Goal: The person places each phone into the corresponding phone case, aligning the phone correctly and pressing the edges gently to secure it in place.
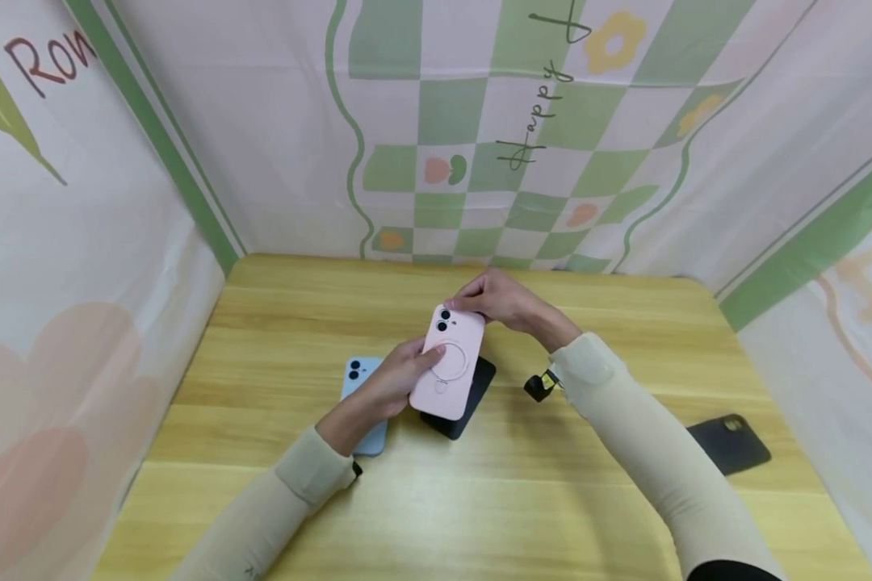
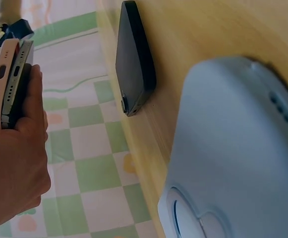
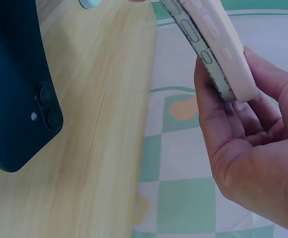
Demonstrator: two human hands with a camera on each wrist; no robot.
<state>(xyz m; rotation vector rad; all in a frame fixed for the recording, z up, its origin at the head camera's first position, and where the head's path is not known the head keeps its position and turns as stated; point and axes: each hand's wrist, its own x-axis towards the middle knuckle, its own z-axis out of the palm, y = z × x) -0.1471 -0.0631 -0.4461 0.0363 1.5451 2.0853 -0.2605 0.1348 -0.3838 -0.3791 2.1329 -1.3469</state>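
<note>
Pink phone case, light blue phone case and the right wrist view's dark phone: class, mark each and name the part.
Pink phone case [image 1: 454,365], head view: back, inside the ring.
Light blue phone case [image 2: 228,144], left wrist view: middle of its back.
Dark phone [image 3: 12,94], right wrist view: back, left of the lenses.

Looks like a small makeshift booth, draped on three sides with printed curtains [image 1: 283,121] bearing green checks [image 1: 450,113], flowers [image 1: 615,42] and "Happy" lettering [image 1: 530,121]. Encloses a wood-grain surface [image 1: 480,516]. Cannot tell whether in a home or workplace.
</note>
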